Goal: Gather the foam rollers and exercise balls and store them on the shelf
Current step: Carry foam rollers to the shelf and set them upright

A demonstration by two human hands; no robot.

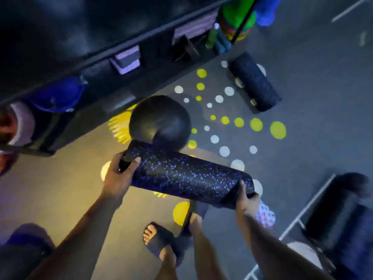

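Observation:
I hold a black foam roller (pixel 185 174) with blue speckles level above the floor. My left hand (pixel 119 176) grips its left end and my right hand (pixel 245 201) grips its right end. Just beyond it a black exercise ball (pixel 159 120) rests on the floor against the foot of the dark shelf (pixel 84 57). A second dark speckled foam roller (pixel 255 81) lies on the floor further right. A small white knobbly ball (pixel 265 216) shows just behind my right wrist.
The shelf holds purple blocks (pixel 126 60), a blue ball (pixel 58 93) and green and blue items (pixel 236 19) at its right end. The grey floor has yellow and white dots (pixel 256 124). A dark bristly object (pixel 339 209) sits at the right. My sandalled feet (pixel 159 241) stand below.

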